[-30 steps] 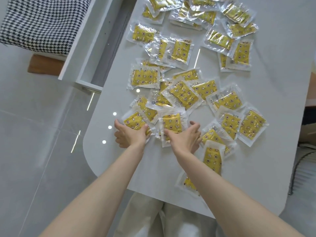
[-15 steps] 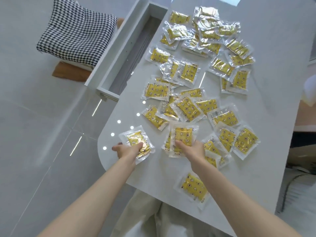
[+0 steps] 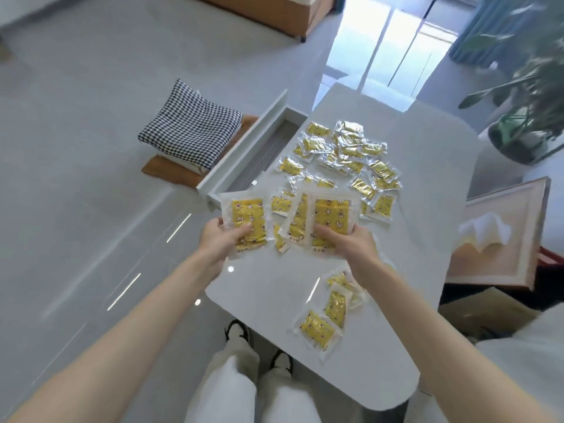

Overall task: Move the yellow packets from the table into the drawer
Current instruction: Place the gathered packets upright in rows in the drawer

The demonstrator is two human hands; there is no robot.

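Status from head view: left hand (image 3: 224, 242) fingers pinch a single packet (image 3: 247, 216); right hand (image 3: 352, 244) fingers clamp a small stack (image 3: 331, 215), both held above the bench (image 3: 427, 184). Drawer (image 3: 262, 154) is open, ahead-left of the left fingers, long axis running away along the bench edge. Left hand is nearer, probably drops first. Loose packets (image 3: 351, 154) lie beyond the right fingers.

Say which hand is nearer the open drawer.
Left. The left hand holds a yellow packet by the near end of the drawer; the right hand is farther, over the table.
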